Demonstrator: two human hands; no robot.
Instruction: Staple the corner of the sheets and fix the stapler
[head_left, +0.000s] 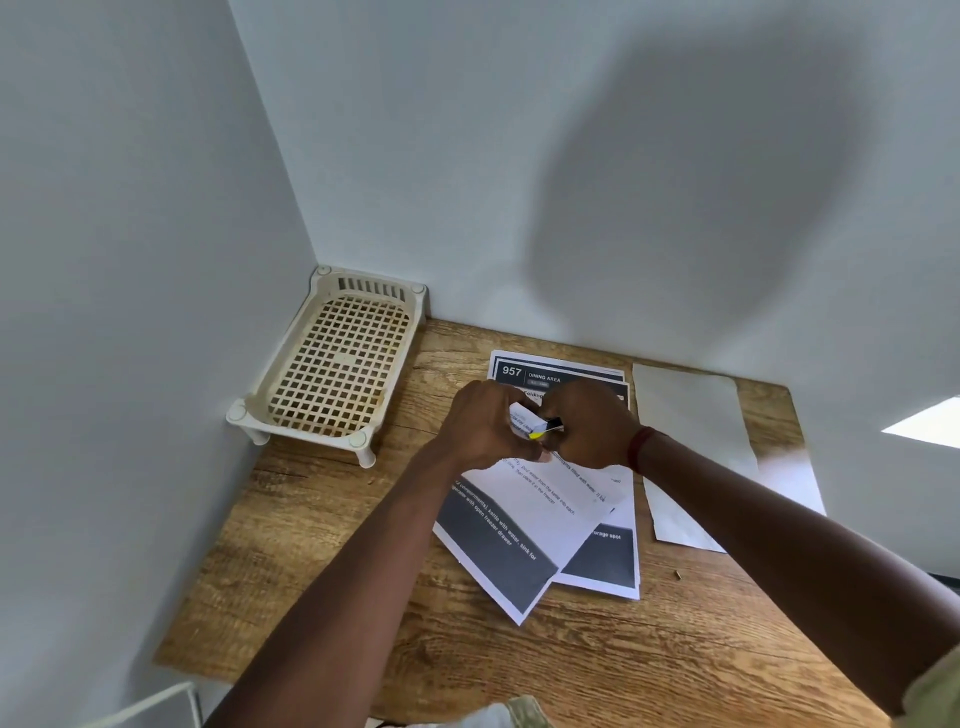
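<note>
Both hands meet above a pile of printed sheets (540, 530) on a wooden table (322, 571). My left hand (480, 423) curls round a small white labelled object (521, 417), perhaps a little box or folded paper. My right hand (587, 428), with a red band at the wrist, pinches a small black and yellow item (545, 426) against that white object. What the item is cannot be made out. The top sheet lies skewed, with a dark grey band near its lower edge. The sheet beneath it shows a header reading 957 Dining Area (530, 373).
A cream plastic lattice tray on short legs (332, 364) stands in the back left corner against the white walls. Blank white sheets (691, 431) lie to the right of the printed pile. The table's near left edge drops off at the lower left.
</note>
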